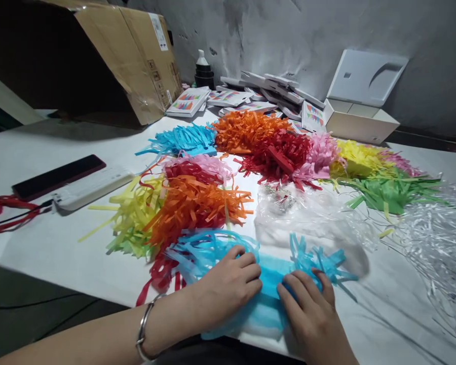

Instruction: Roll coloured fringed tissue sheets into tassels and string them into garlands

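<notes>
At the table's near edge lies a sheet of blue tissue paper point(272, 276) with fringed ends. My left hand point(228, 284) is curled over its left part, closed on the paper, with a loose blue fringe spilling beyond the knuckles. A silver bangle point(142, 329) is on the left wrist. My right hand point(311, 309) grips the paper's right part, its fingers bent over it and a shorter blue fringe point(319, 261) sticking up beyond them. The fingertips of both hands are partly hidden. Just past my left hand is a pile of orange fringed tissue paper point(197, 203).
Fringed paper bundles in red point(279, 152), yellow point(359, 158) and green point(397, 192) curve across the table. A clear plastic bag point(307, 213) and silvery strings point(437, 243) lie right. Flat packs point(188, 101), a cardboard box point(137, 56) and an open white box point(359, 121) stand behind; a phone point(61, 175) lies left.
</notes>
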Available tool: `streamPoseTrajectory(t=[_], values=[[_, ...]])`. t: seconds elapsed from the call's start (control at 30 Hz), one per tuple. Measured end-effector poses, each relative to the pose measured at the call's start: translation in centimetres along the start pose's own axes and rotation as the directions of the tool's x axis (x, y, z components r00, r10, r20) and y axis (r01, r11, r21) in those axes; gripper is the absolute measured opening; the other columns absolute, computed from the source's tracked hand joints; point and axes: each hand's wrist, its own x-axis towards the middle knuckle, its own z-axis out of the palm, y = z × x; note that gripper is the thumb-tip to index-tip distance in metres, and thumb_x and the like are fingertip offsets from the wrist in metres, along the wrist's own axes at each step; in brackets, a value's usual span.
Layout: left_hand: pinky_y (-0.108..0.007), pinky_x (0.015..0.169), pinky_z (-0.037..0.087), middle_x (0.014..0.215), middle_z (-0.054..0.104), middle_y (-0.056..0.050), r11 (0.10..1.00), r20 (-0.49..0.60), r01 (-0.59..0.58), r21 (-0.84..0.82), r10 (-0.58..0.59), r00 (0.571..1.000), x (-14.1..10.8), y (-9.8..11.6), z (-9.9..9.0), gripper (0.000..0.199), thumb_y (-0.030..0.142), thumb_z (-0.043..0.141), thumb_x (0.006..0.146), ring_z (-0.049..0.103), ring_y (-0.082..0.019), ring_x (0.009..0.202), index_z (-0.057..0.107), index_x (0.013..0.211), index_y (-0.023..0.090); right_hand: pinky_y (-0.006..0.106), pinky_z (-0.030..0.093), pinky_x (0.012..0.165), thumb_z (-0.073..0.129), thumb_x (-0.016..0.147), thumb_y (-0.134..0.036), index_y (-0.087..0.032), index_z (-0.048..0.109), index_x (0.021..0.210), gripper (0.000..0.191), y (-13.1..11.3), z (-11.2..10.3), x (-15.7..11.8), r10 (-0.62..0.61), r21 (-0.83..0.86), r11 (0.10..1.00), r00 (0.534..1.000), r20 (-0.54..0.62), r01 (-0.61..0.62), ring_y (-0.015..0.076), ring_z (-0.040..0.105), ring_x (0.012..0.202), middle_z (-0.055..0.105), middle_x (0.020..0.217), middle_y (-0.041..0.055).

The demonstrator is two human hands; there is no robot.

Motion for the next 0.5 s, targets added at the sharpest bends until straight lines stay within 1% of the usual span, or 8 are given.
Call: streamPoseTrajectory(t=[0.1,0.17,0.27,0.37,0.43,0.5], values=[[-0.039,0.086,0.035,0.094,0.066,-0.001,0.993,0.018,0.088,-0.084,-0.087,0.996,-0.1,0.1,-0.5,0.007,0.026,0.068,0.095,0.054,-0.022,0.092,0.067,0.09,0.021,0.05,0.028,0.113,0.048,0.103,-0.022,-0.021,0.069,0.097,0.022,0.3,-0.7,-0.8,0.098,0.045,0.994,0.995,0.018,-0.099,0.0244,0.062,0.114,0.072,0.115,0.0091],[-0.038,0.084,0.037,0.099,0.065,-0.003,0.976,0.054,0.184,-0.115,-0.179,0.982,0.3,0.1,-0.9,0.012,0.027,0.065,0.097,0.054,-0.022,0.094,0.068,0.088,0.021,0.05,0.028,0.112,0.052,0.101,-0.022,-0.022,0.068,0.092,0.019,0.3,-0.9,-0.8,0.165,0.025,0.986,0.986,0.033,-0.166,0.0247,0.062,0.115,0.07,0.119,0.0092],[-0.04,0.082,0.039,0.098,0.065,-0.006,0.938,0.149,0.334,-0.094,-0.319,0.936,1.5,0.1,-1.4,0.019,0.025,0.059,0.099,0.056,-0.025,0.094,0.07,0.086,0.019,0.052,0.029,0.109,0.05,0.101,-0.02,-0.022,0.065,0.084,0.022,0.0,-0.6,-0.3,0.268,-0.043,0.963,0.963,0.017,-0.267,0.0255,0.064,0.11,0.069,0.117,0.0093],[-0.043,0.08,0.041,0.098,0.065,-0.009,0.91,0.237,0.411,-0.046,-0.39,0.89,2.7,0.1,-1.6,0.024,0.026,0.054,0.1,0.058,-0.028,0.095,0.071,0.085,0.017,0.055,0.031,0.105,0.051,0.1,-0.023,-0.021,0.062,0.079,0.024,-0.2,-0.3,0.4,0.352,-0.16,0.925,0.935,0.027,-0.344,0.0287,0.065,0.105,0.071,0.108,0.0096],[-0.045,0.079,0.043,0.097,0.066,-0.01,0.904,0.266,0.427,-0.012,-0.409,0.873,3.2,0.1,-1.5,0.025,0.027,0.054,0.1,0.059,-0.03,0.094,0.072,0.085,0.016,0.057,0.031,0.104,0.052,0.099,-0.021,-0.02,0.064,0.083,0.02,-0.4,-0.1,0.7,0.349,-0.246,0.907,0.937,-0.016,-0.342,0.031,0.064,0.107,0.071,0.109,0.0121],[-0.046,0.079,0.044,0.097,0.067,-0.01,0.903,0.27,0.43,0.011,-0.417,0.868,3.4,0.1,-1.3,0.023,0.027,0.057,0.098,0.06,-0.031,0.094,0.072,0.085,0.017,0.056,0.031,0.106,0.053,0.099,-0.018,-0.019,0.067,0.092,0.015,-0.7,0.0,0.9,0.273,-0.227,0.932,0.959,-0.073,-0.283,0.0305,0.063,0.109,0.071,0.112,0.0128]])
